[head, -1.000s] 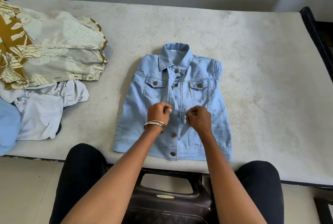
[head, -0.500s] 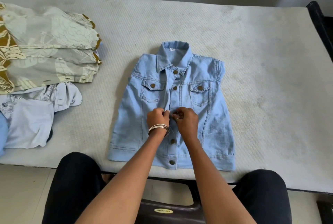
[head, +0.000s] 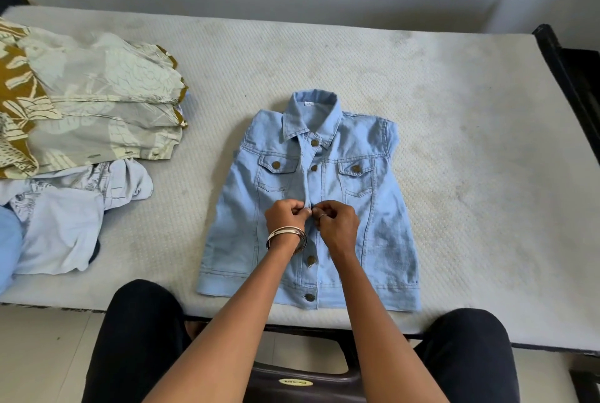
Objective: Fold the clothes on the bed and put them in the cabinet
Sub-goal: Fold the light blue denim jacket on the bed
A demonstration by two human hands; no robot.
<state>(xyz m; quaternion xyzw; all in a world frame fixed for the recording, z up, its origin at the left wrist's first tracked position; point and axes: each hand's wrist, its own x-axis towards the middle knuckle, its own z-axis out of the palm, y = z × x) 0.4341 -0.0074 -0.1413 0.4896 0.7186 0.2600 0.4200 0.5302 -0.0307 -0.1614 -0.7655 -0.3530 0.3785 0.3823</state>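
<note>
The left hand (head: 285, 217), with bangles at its wrist, is curled into a pinch on the left edge of the front placket of the denim vest (head: 308, 204). The right hand (head: 337, 224), a ring on one finger, pinches the opposite edge, so the two hands meet knuckle to knuckle at mid-chest. What sits between the fingertips, a button perhaps, is too hidden to tell. The vest lies flat and face up on the bed (head: 454, 143), collar away from the person, hem near the front edge, two lower buttons fastened.

At the far left of the bed rests a folded leaf-print cloth (head: 97, 104), and just in front of it a crumpled pale blue garment (head: 65, 221). Below the forearms a dark stool (head: 305, 383) stands between the person's knees.
</note>
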